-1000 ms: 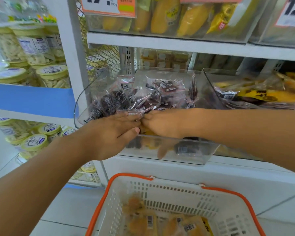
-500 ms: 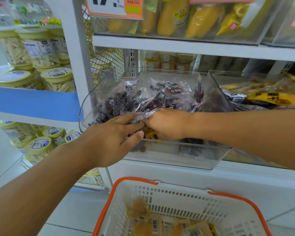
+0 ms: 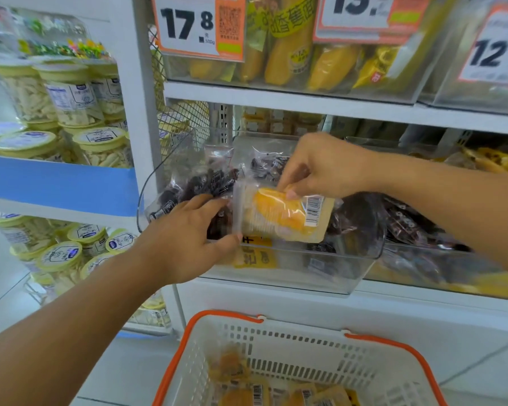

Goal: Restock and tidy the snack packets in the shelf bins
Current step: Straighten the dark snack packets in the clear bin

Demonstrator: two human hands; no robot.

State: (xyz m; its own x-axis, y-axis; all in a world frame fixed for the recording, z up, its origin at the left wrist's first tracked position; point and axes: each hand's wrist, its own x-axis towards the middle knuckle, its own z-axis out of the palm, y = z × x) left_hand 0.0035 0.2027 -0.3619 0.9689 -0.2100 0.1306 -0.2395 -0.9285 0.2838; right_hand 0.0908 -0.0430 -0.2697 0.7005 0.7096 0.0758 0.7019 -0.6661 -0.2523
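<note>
Head view: right hand fingers pinch yellow snack packet top edge; long axis horiz.; left hand fingers spread, touching its left end.

A white metal shelving unit filled the view, its upright post dividing two bays. A blue strip edged the left bay's shelf. Pale floor tiles showed at the lower left corner, evenly lit.
</note>
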